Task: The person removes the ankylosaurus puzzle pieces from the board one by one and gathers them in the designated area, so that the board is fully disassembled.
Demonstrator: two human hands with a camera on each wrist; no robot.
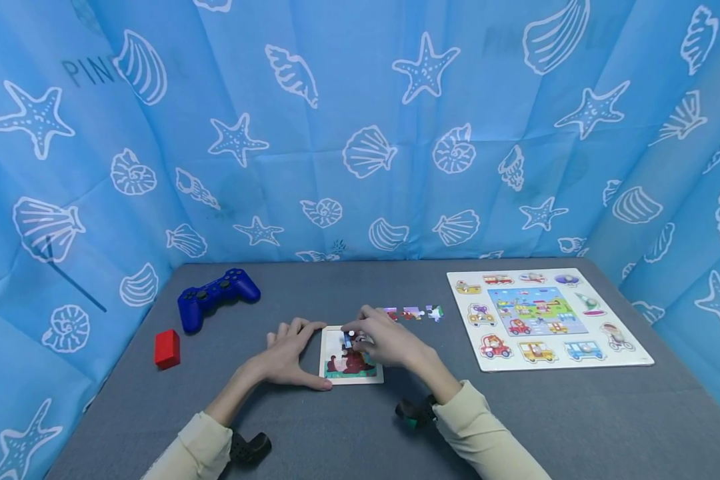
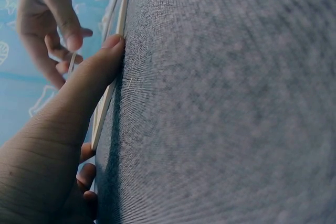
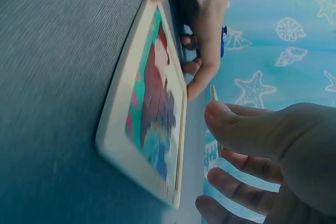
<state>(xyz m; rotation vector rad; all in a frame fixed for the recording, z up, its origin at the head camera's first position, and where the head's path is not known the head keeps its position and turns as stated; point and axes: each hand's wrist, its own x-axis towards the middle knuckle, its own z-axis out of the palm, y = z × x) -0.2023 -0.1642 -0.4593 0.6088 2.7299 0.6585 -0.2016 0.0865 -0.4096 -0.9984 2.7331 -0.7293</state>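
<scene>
puzzle tray [image 1: 354, 381] between the hands. the left hand [image 1: 288, 357], spread, touches its two left-hand corners with thumb and forefinger. the right hand [image 1: 390, 340] pinches a thin puzzle piece [image 3: 213, 93] above the puzzle tray, apart from it, the two roughly parallel. the puzzle tray looks nearly square; the piece's long axis is hidden by the fingers. loose pieces [image 1: 412, 313] lie just beyond the right hand, the nearer of the two.
</scene>
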